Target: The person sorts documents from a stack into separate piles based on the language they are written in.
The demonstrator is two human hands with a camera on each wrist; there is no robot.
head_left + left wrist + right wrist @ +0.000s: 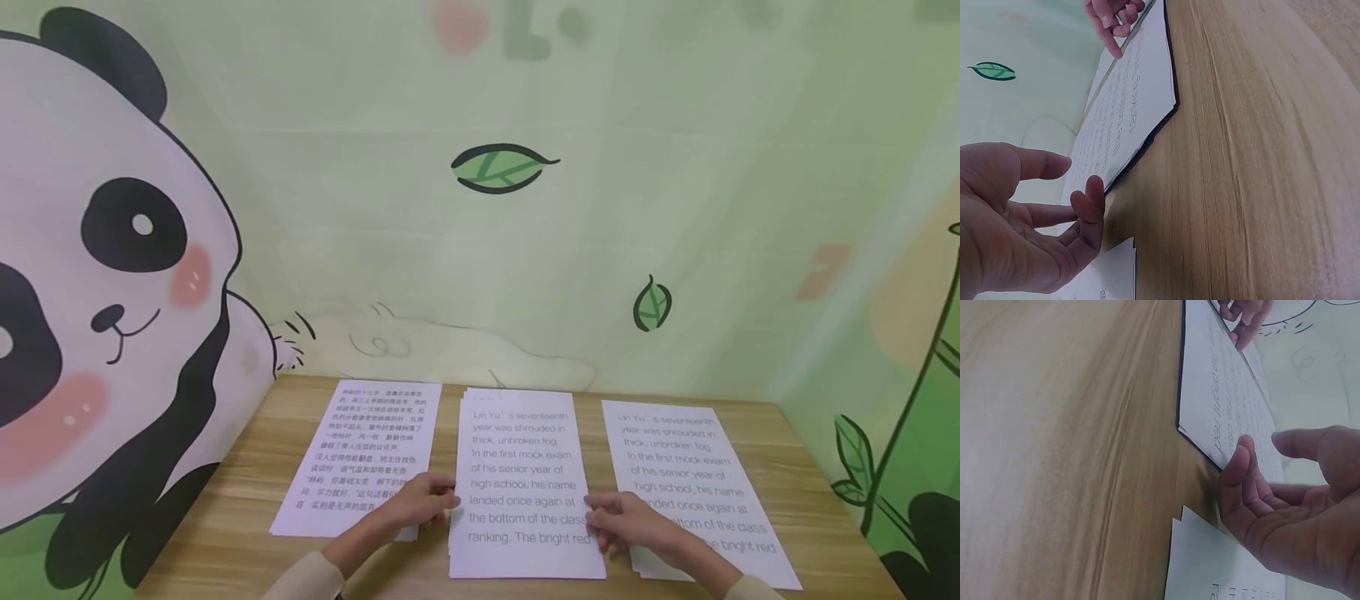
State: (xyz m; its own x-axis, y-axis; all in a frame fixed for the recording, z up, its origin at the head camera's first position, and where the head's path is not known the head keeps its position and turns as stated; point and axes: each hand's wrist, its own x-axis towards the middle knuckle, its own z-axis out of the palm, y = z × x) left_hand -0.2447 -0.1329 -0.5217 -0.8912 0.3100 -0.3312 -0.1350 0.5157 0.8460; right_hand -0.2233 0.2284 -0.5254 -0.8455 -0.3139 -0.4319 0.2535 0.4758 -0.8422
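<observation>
A stack of printed paper sheets (517, 467) with English text lies in the middle of the wooden table. Its sheets are slightly out of line at the top and left edges. My left hand (422, 502) is at the stack's left edge, fingertips right by the paper. On the opposite side, my right hand (637, 523) has its fingertips at the right edge. Both wrist views show a gap between thumb and fingers, in the left hand (1029, 219) and the right hand (1297, 506) alike, with the fingers loosely bent.
To the left lie sheets with Chinese text (367, 450), partly under my left hand in view. At right are more sheets with English text (697, 483), overlapped by my right hand. The wooden table (217, 533) meets a green panda-printed backdrop (360, 208) behind.
</observation>
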